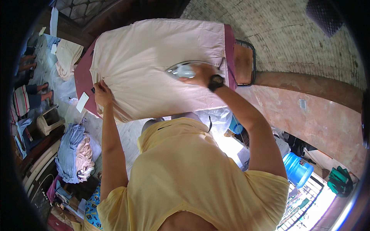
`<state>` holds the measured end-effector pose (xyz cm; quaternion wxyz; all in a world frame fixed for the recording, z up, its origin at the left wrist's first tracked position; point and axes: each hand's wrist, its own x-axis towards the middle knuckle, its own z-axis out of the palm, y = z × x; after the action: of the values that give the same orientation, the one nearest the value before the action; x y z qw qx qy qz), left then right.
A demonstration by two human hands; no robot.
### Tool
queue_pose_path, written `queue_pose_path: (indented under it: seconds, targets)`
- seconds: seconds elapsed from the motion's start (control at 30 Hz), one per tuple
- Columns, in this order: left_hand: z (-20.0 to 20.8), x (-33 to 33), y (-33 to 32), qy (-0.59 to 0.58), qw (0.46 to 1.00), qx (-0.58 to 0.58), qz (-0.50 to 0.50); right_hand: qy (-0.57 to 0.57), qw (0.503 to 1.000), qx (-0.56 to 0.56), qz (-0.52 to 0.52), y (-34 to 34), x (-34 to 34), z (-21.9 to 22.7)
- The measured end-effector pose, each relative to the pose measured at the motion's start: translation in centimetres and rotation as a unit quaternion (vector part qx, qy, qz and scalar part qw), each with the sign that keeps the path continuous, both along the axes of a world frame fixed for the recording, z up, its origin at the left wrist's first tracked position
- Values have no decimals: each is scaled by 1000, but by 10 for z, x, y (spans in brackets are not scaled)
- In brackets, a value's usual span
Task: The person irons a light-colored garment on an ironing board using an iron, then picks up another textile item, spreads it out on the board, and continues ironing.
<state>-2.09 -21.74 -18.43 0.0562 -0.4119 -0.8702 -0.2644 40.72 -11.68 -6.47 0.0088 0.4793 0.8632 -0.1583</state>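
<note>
A pale cream-pink cloth (142,50) lies spread over an ironing board (84,73) whose maroon cover shows at both ends. On the right half of the cloth, my right hand (202,75) is wrapped round the handle of a clothes iron (181,71), slightly blurred. The iron lies flat, its pointed tip facing left. At the cloth's left edge, my left hand (103,94) pinches the fabric, which puckers beside it. A small dark thing shows by its fingertips, too small to name. A white card-like piece (82,102) lies on the board's left end, close to my left hand.
A metal-framed rest (245,63) sticks out at the board's right end, beside a low wall (316,104). Piled clothes (71,154) are at the lower left, with a folded beige cloth (68,57) farther back. A blue water jug (298,169) is at the lower right. People's legs show far left.
</note>
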Motion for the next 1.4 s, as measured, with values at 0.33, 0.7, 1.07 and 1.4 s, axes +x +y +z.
queue_pose_path:
  seconds: [0.33, 0.7, 1.07, 1.4]
  targets:
    - [10, 0, 0, -21, 1000, 13, -10, 18, 996, 72, 41, 26, 129, -8]
    - [2, -11, -3, -7, 1000, -13, 4, 132, 973, 101, 160, 12, -21, 0]
    - [10, -11, -2, -39, 997, 56, 47, 133, 974, 15, 183, -6, -166, -12]
    - [12, -58, 1, -339, 936, -12, 92, 98, 981, -41, 161, -8, -300, 0]
